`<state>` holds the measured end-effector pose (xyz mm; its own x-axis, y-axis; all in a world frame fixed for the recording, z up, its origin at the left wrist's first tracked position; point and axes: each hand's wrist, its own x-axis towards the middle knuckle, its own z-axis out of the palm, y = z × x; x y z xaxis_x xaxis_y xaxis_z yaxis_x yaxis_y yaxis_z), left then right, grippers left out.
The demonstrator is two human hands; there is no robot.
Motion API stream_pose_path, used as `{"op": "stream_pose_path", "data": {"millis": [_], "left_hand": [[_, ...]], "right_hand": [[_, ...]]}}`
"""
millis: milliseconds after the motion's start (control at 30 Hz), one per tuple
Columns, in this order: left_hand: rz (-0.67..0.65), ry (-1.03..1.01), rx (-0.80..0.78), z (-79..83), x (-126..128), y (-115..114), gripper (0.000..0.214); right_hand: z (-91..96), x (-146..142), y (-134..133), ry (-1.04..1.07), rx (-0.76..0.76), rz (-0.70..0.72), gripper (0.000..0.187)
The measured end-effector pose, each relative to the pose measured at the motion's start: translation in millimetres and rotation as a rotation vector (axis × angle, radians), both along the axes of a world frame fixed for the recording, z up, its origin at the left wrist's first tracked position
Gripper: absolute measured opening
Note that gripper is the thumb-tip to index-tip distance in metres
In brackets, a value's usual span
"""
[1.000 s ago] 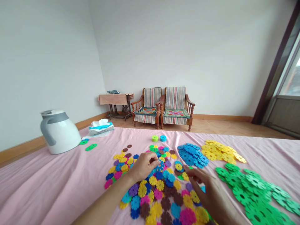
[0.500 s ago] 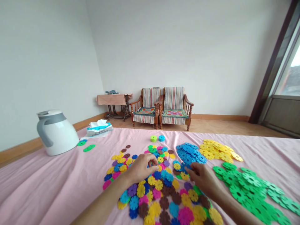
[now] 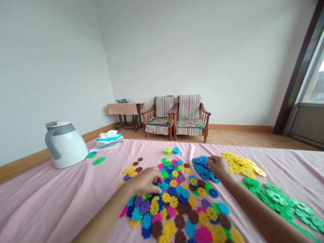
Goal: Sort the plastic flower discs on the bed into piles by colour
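My left hand (image 3: 148, 181) hovers over a mixed heap of flower-shaped plastic discs (image 3: 173, 201) in yellow, pink, purple, brown, blue and green. Its fingers are curled, with a gap between thumb and forefinger; a light-blue disc (image 3: 162, 186) lies at the fingertips. At the right edge of the pile of blue discs (image 3: 201, 167) is my right hand (image 3: 219, 167), its fingertips pinched together. Whatever they hold, if anything, blends with the blue pile behind. Below that wrist lie a few loose discs, among them a dark-blue disc (image 3: 214, 192).
Sorted yellow discs (image 3: 243, 164) and green discs (image 3: 278, 200) lie to the right on the pink cloth (image 3: 83, 199). Two small stacks, a lime stack (image 3: 167, 151) and a blue stack (image 3: 176, 150), stand behind the heap. At left are a white jug (image 3: 68, 146) and a tissue box (image 3: 109, 140).
My right hand has moved up and away from the mixed discs to the blue pile. My left hand has shifted slightly left, its thumb and forefinger further apart. The view has turned slightly.
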<state>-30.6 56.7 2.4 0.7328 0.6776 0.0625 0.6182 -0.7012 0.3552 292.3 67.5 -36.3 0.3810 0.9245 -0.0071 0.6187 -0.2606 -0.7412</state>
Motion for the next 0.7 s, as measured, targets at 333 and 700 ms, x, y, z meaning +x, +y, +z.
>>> {"op": "stream_pose_path", "data": {"millis": [333,700], "left_hand": [[0.097,-0.249,-0.260,0.5,9.6,-5.8,0.009],[0.236,-0.497,-0.219,-4.4,16.8,1.6,0.016]], "right_hand": [[7.1,-86.3,-72.5,-0.038,0.282,0.386,0.018],[10.5,-79.0,-58.2,-0.041,0.138,0.301,0.023]]}}
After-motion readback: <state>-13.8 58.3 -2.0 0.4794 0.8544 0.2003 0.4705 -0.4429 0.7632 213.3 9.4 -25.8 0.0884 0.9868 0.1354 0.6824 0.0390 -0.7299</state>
